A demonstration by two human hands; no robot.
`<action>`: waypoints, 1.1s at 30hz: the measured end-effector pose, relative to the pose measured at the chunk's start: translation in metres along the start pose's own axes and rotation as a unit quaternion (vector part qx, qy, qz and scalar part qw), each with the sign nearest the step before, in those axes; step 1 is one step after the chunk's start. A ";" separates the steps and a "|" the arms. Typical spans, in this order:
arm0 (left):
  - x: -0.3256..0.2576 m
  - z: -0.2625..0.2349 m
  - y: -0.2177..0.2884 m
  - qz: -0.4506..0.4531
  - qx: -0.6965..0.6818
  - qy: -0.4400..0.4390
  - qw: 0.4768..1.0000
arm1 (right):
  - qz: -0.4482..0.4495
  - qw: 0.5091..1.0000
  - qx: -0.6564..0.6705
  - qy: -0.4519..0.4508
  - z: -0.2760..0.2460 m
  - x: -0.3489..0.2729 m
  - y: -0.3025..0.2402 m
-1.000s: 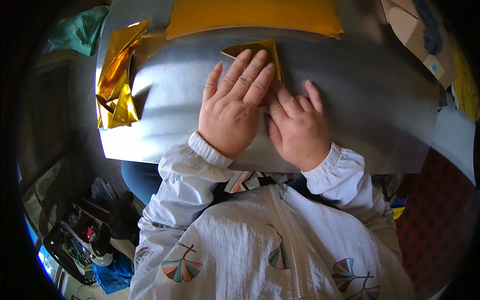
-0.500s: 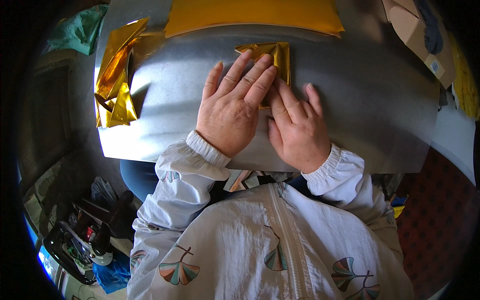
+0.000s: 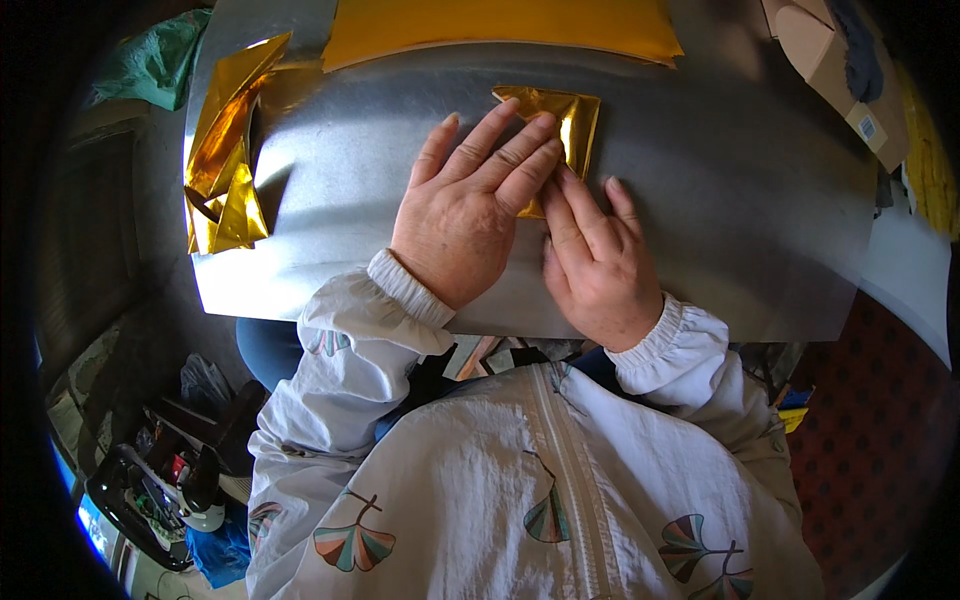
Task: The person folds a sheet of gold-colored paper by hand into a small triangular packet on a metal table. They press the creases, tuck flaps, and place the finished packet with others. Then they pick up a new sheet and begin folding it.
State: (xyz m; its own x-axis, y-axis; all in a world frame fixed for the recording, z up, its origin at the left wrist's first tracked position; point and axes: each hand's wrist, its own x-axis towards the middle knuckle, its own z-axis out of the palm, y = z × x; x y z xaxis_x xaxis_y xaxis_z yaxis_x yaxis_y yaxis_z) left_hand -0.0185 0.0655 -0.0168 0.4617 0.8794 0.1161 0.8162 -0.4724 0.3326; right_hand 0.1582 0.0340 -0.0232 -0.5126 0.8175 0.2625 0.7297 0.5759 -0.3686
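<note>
Jacket: white with a fan-shaped leaf print (image 3: 450, 470), nearest the view; its gathered cuffs circle both wrists.
Blue bag: a plastic bag (image 3: 218, 550) low at the left, on the floor side.
Right hand: this hand (image 3: 600, 265) angles in from the right, fingertips meeting the paper's lower right edge beside the left fingers; its grip is released, fingers extended.
Left hand: this hand (image 3: 462, 220) lies palm down, 4 fingers stretched over the paper; its grip is released too, thumb hidden.
Folded gold foil paper: this packet (image 3: 583, 112) lies on the counter under the left fingers, upper and right edges showing, the rest covered.
Counter: a grey metallic sheen (image 3: 740, 200) with bright glare at the left.
Creased gold foil piece: it (image 3: 238, 205) stands near the counter's left edge, apart from both hands.
Gold sheets: flat (image 3: 500, 28), at the far side.
Green plastic bag: crumpled (image 3: 160, 60), far left.
Cardboard box: open-flapped (image 3: 808, 50), far right.
</note>
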 end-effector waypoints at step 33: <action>0.000 0.005 -0.003 0.017 0.030 0.000 0.999 | 0.031 0.995 -0.035 -0.088 -0.016 0.014 0.021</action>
State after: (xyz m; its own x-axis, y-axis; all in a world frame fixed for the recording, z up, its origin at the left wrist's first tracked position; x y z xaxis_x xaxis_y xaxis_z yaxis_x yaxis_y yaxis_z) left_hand -0.0193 0.0662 -0.0222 0.4895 0.8628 0.1267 0.8196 -0.5048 0.2710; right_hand 0.1739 0.0574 -0.0137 -0.5333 0.8423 0.0783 0.7883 0.5285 -0.3152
